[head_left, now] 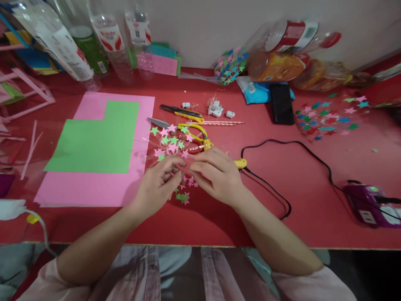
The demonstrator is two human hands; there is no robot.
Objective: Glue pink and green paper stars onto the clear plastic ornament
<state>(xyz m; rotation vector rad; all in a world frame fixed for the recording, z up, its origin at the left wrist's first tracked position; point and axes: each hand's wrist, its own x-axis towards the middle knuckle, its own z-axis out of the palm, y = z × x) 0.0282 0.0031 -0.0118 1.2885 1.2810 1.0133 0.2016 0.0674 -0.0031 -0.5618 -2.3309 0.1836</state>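
Note:
My left hand point(158, 184) and my right hand point(219, 175) meet over the table, fingers pinched close together. Whatever lies between their fingertips is too small to make out. Just beyond and below them are pink and green paper stars point(172, 147), seemingly on a clear plastic piece whose outline is hard to see. A smaller group of stars point(182, 197) shows under my hands. Scissors point(161, 123) with yellow handles lie behind the stars. Partly hidden by my right hand is a yellow tool point(240, 163), with a black cord leading from it, perhaps a glue gun.
Green paper point(97, 146) lies on pink sheets point(62, 190) at left. Behind are a utility knife point(184, 113), small white pieces point(216, 109), a phone point(282, 104) and several plastic bottles point(109, 39). The black cord point(300, 144) runs to a purple power strip point(366, 209).

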